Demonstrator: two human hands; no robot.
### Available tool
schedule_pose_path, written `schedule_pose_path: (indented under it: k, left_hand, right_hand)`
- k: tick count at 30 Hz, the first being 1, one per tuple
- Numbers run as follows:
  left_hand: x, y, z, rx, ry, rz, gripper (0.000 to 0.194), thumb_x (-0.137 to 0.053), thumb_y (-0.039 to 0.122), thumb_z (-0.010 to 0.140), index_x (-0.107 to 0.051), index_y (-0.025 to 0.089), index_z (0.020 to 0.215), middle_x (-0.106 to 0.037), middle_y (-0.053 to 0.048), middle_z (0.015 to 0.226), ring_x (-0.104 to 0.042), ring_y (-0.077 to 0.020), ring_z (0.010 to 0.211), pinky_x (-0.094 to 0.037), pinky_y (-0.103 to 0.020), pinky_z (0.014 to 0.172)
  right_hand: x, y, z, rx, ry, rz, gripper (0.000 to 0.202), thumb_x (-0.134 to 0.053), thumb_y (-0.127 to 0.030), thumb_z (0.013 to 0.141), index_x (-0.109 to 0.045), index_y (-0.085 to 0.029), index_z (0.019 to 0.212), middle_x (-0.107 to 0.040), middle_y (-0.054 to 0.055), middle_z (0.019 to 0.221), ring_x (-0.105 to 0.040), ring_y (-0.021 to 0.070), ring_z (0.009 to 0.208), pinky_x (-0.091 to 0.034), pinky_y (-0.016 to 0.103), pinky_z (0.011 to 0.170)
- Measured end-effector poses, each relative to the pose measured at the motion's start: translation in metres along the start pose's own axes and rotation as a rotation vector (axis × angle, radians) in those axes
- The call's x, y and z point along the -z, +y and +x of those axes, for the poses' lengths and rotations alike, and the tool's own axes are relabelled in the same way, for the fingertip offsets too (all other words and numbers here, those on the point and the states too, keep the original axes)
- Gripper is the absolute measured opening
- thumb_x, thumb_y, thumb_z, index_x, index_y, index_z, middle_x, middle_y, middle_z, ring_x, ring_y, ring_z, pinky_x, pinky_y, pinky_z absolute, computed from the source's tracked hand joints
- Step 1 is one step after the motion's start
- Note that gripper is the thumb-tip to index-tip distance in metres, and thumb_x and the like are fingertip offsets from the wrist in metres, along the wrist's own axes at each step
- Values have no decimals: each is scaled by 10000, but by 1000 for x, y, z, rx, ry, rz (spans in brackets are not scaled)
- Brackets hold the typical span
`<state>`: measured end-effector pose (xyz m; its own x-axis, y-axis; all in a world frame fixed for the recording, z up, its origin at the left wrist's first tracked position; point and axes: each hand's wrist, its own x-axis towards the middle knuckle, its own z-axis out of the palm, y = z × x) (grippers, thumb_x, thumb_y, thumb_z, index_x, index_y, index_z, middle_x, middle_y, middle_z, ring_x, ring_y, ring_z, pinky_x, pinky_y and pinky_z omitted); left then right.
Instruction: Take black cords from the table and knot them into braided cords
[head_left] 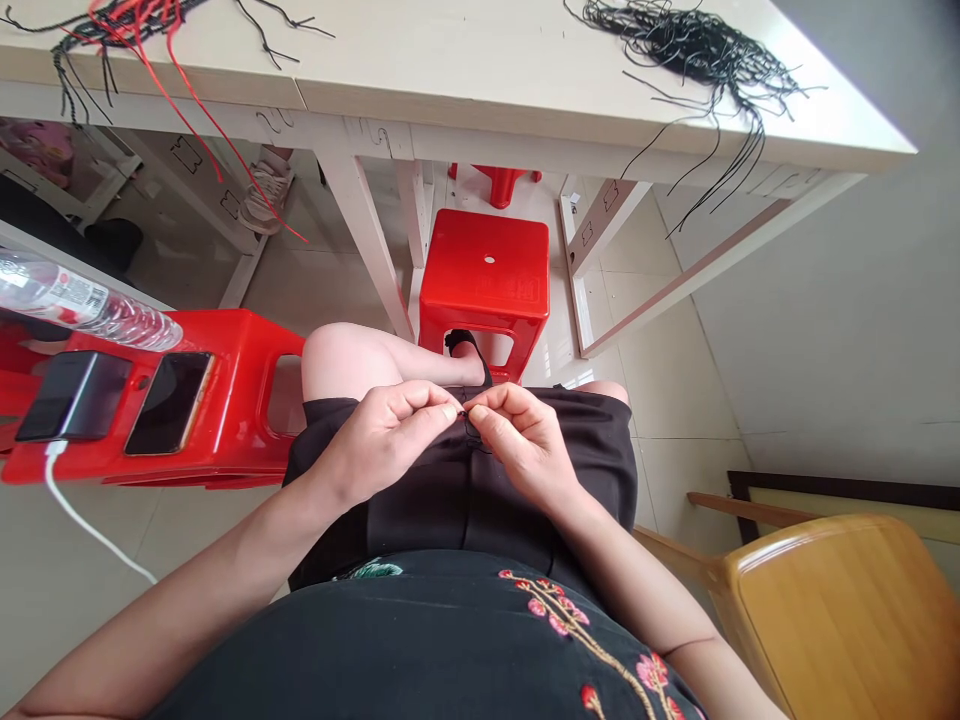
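Observation:
Above my lap, my left hand point(401, 430) and my right hand point(521, 435) meet fingertip to fingertip. Each pinches a thin black cord point(469, 428) between thumb and forefinger, with a tiny dark knot or loop showing between the tips. Part of the cord hangs against my black shorts and is hard to make out. On the table, a tangled bundle of black cords point(690, 45) lies at the right with ends over the front edge. At the table's left are more black cords point(75, 45) and red cords point(161, 75), some hanging down.
The pale table point(450, 70) spans the view ahead. Beneath it stands a red stool point(486, 265). Another red stool point(240, 370) at the left holds a plastic bottle point(90, 300), a phone point(169, 403) and a dark device point(75, 395) with a white cable. A wooden chair point(847, 610) is at the right.

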<state>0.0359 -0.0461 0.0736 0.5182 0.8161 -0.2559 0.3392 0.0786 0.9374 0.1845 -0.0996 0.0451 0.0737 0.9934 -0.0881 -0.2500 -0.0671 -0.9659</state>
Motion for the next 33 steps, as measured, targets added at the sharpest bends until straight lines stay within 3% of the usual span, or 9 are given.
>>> schedule_pose_path:
  k: [6,16,25,27,31,33]
  left_hand:
    - [-2,-1,-3,15,49,55,183,-569,338,786,-623,172,730,-580,13,638,-492,-103,593,-395,-211,538]
    - [-2,-3,1,36,-14,-11,194,-597,355,763,-638,168,791,-625,-4,715,-548,-123,661,-437,-228,608]
    - [2,4,4,-94,0,224,139,-458,156,650,-485,174,516,-421,40,498,-364,-91,503,-287,-228,470]
    - [4,1,5,-109,40,242,149,-456,157,630,-478,175,484,-431,35,486,-377,-95,499,-296,-230,470]
    - [14,-12,7,-51,125,118,144,-504,190,680,-561,175,549,-531,20,536,-461,-107,529,-368,-223,504]
    - [19,-16,8,-6,121,67,110,-554,240,713,-642,174,700,-633,-8,671,-538,-122,601,-434,-229,571]
  right_hand:
    - [1,2,0,24,-16,-5,138,-607,-284,791,-569,-161,740,-508,-52,585,-394,46,490,-342,179,468]
    - [2,4,-3,132,7,-200,104,-556,-273,840,-563,-171,823,-565,-29,642,-458,68,533,-374,195,494]
    - [1,0,-8,313,-127,-544,65,-502,-218,866,-556,-196,836,-562,-17,665,-475,89,551,-393,222,535]
    - [4,-2,-8,349,-72,-578,71,-511,-202,852,-566,-201,806,-584,-5,698,-504,98,585,-410,231,566]
    - [17,-7,-3,287,271,-322,70,-549,-230,842,-558,-205,777,-514,-34,608,-447,83,522,-373,218,506]
    - [22,-7,0,204,258,-173,81,-577,-255,831,-551,-202,776,-452,-57,564,-358,63,460,-311,208,452]
